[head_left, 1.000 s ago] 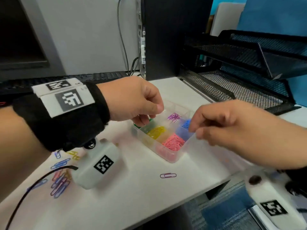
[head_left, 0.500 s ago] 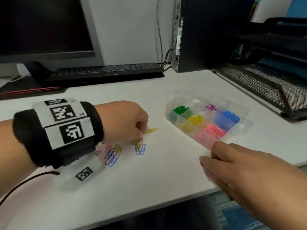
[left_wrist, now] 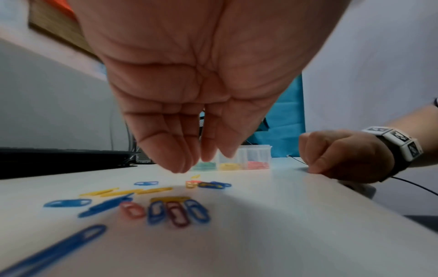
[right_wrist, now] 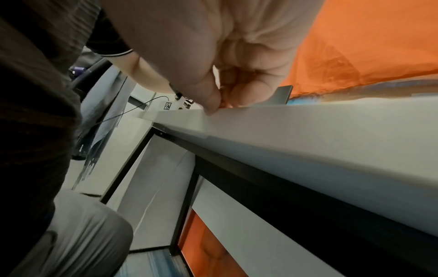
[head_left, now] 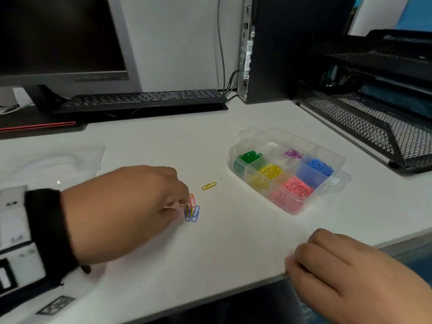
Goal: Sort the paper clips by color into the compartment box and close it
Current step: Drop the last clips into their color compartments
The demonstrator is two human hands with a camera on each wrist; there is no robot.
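The bench carries the open box, which sits well apart from the left grip, off to its right and farther back, with green, yellow, purple, blue and pink clips already parted into compartments. The lid is not yet shut.

The main risk is judged to lie in the small tangle of clips just under the left fingertips: orange, yellow and blue ones overlap there, so a pinch could lift two colours at once and a wrong colour could be dropped into a compartment. A thin clip lying flat could also be slid along the bench rather than lifted. More loose clips lie beneath the left wrist and could be swept aside by the palm.

The left grip is seen with fingers drawn together, pointing down over the tangle; whether a clip is actually pinched cannot be told. A lone yellow clip lies just beyond it, towards the box.

The right grip is loosely curled at the near bench edge, grasping nothing visible.
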